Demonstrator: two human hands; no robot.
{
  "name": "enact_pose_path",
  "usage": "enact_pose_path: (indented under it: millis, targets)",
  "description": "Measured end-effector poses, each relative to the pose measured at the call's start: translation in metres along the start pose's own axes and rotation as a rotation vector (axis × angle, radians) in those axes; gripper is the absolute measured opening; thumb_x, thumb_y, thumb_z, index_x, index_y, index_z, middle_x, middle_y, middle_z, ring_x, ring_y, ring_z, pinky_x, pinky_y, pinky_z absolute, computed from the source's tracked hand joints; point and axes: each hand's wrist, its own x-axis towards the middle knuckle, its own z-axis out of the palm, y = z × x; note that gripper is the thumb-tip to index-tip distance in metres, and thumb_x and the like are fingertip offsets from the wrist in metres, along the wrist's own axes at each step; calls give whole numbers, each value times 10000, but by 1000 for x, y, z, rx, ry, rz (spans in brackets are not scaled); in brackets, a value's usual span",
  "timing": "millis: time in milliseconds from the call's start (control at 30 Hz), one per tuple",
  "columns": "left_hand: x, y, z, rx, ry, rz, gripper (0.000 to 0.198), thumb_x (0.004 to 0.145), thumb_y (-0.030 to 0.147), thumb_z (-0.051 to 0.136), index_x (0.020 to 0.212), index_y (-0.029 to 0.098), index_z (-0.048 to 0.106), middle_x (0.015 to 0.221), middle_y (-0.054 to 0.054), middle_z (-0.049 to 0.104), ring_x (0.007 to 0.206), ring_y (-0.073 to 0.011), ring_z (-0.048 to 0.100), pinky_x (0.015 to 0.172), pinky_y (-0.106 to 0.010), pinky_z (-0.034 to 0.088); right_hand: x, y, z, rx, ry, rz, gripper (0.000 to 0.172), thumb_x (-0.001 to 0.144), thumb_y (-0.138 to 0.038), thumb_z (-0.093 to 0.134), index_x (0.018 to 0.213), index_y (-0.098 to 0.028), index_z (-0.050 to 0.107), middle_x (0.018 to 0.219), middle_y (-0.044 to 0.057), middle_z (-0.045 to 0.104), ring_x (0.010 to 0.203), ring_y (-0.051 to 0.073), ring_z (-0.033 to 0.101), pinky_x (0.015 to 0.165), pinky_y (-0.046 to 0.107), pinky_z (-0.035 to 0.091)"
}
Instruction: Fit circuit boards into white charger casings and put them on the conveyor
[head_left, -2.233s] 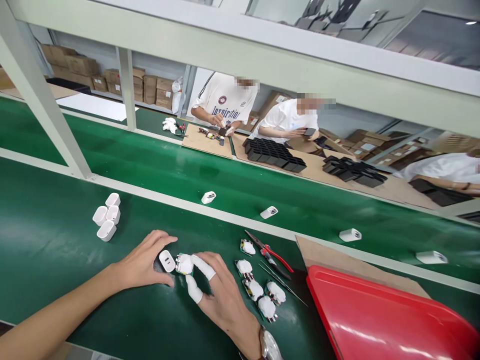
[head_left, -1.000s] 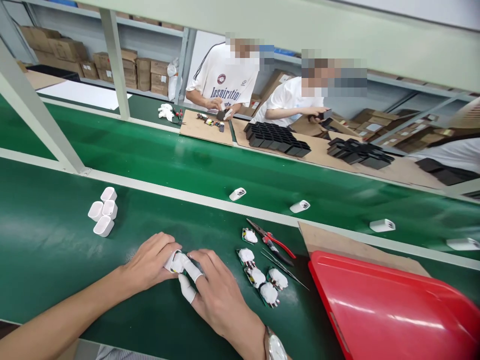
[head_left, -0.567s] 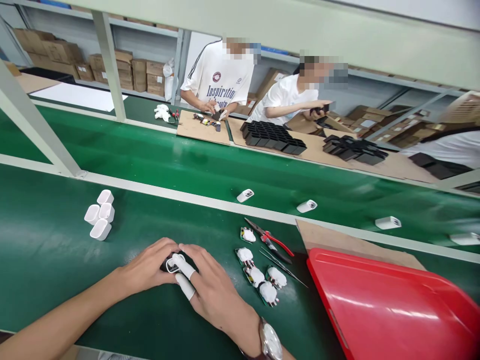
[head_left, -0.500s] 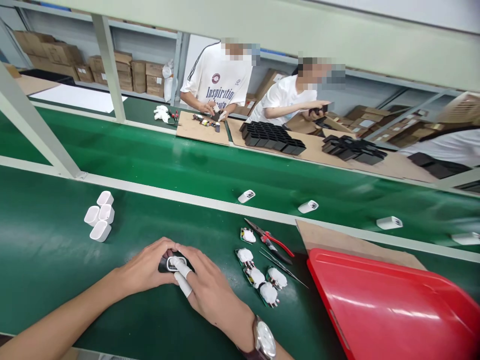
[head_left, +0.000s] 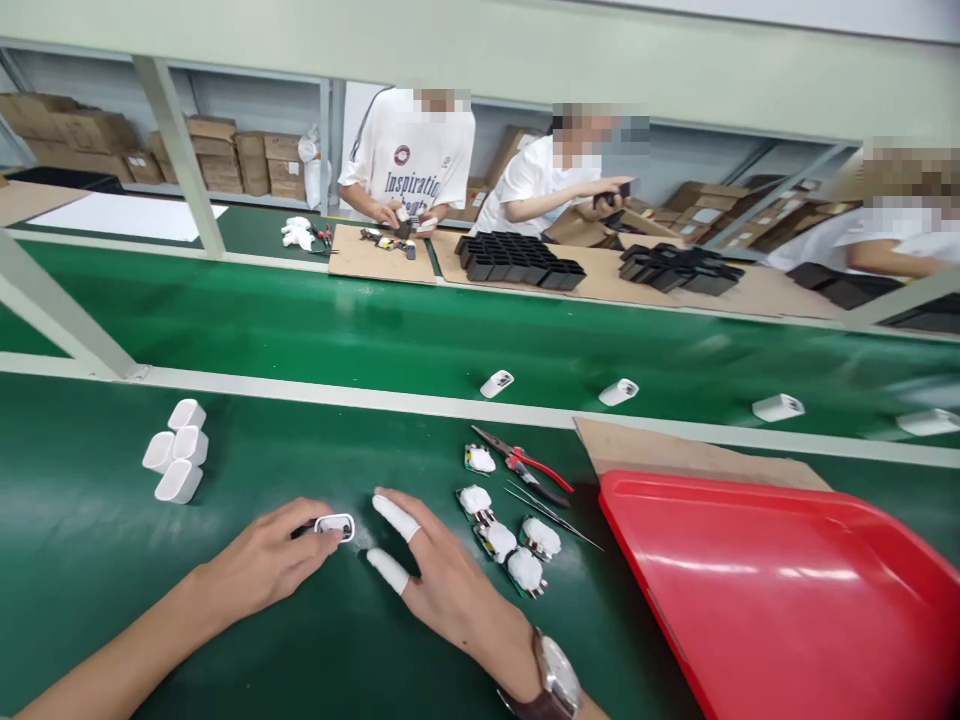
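Note:
My left hand [head_left: 262, 560] rests on the green mat and pinches a small white charger [head_left: 334, 526] that stands on the mat, its port face up. My right hand [head_left: 442, 585] lies just right of it, fingers spread, holding nothing; two fingertips wear white cots. Right of that hand lie several circuit boards with white blobs [head_left: 504, 540]. A group of empty white charger shells [head_left: 176, 462] stands to the far left.
Red-handled pliers [head_left: 521, 466] and tweezers [head_left: 551, 516] lie by the boards. A big red tray [head_left: 787, 590] on cardboard [head_left: 675, 460] fills the right. Finished white chargers [head_left: 496, 383] ride the green belt [head_left: 375, 320]. Other people work across it with black trays [head_left: 517, 262].
Both hands were closed together around the charger pressing the board into the shell; now my right hand has drawn back and opened, and the assembled charger stays under my left fingers.

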Motion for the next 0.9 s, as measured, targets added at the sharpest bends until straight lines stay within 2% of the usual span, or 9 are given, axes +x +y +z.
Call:
enact_pose_path:
  millis: [100,200,367,467,533,600,700,800,900]
  targets:
    - [7,3,-6,57,-100,-8,168,1069,138,499,1027,203,648,1141,-91,685,866,-181,703,688,-290,570,-17,25,-33,-173,175,40,420,1065,-222,567,1478,-224,489,1374,144,646,1246,280,650,1012,489,604]
    - [40,-16,-18,28,-185,5,214,1072,182,486,957,208,664,1128,-74,680,777,-143,668,673,-265,542,-36,54,-54,-427,207,122,188,1046,-222,575,1219,-186,641,1149,143,707,1027,300,677,851,469,589]
    - [145,-96,-23,60,-25,-222,204,988,311,569,900,208,721,1055,-75,694,871,-193,687,821,-312,564,-35,68,-39,-566,116,129,75,996,-209,629,927,-197,655,982,118,697,880,288,642,768,425,519]
    - [193,-135,-17,91,48,-306,237,940,350,606,803,187,709,905,-73,699,785,-199,676,759,-317,576,-14,67,-29,-561,120,101,74,988,-193,629,1038,-189,684,1040,118,701,924,286,654,804,417,518]
    - [204,-143,-18,83,64,-322,259,924,403,641,821,185,733,863,-71,715,780,-206,687,729,-308,586,-1,74,-34,-659,122,195,147,999,-246,627,1095,-163,703,1044,151,707,934,311,664,812,434,517]
    - [199,-138,-30,73,83,-324,308,920,473,665,952,185,768,984,-90,751,852,-216,711,754,-312,601,10,87,-45,-739,99,314,155,994,-257,627,1011,-136,722,934,170,705,878,323,668,789,437,508]
    - [162,-117,-73,89,158,-355,439,946,564,645,1168,197,742,1160,-103,739,945,-223,714,836,-339,606,24,109,-57,-699,42,333,116,954,-179,631,881,-143,713,796,143,679,805,293,661,771,405,495]
    - [99,-87,-128,153,146,-416,402,962,591,644,1081,219,739,1056,-68,746,890,-212,711,823,-326,586,43,110,-51,-607,10,230,102,941,-160,626,980,-138,718,872,139,707,860,284,664,819,398,502]
    - [22,-54,-159,287,-68,-483,352,940,603,665,934,259,737,971,-26,744,800,-215,708,672,-290,539,52,75,-35,-493,-26,86,179,957,-188,641,1126,-164,694,1055,112,733,983,254,656,913,366,506]
